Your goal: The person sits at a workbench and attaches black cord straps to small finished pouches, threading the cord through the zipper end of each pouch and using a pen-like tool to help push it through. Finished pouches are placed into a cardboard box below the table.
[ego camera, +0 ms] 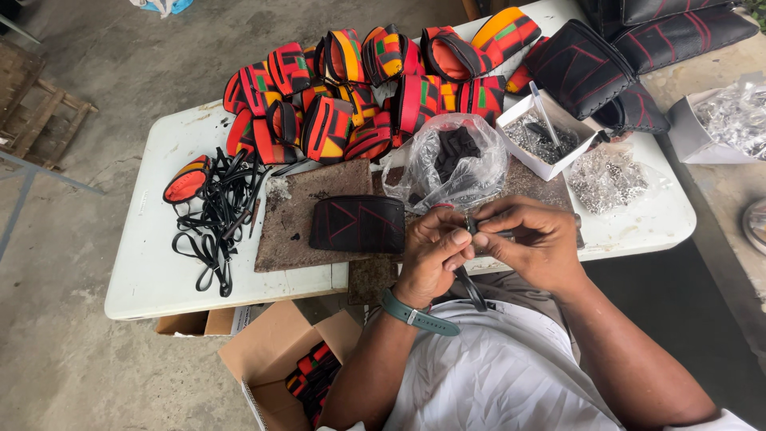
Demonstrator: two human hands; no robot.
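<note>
Black strap [471,289] pinched between my left hand [435,254] and right hand [536,243], fingers of both closed on its upper end, just right of the black pouch [357,224]. Beyond the pouch, a bag [455,164] and coloured pouches [359,88] crowd the white worktop [152,263].

We note a small craft workshop: bare concrete floor [72,367], white tabletop [152,263] heaped with stitched pouches [343,88], loose straps [219,215], boxed metal fittings [542,140].
</note>
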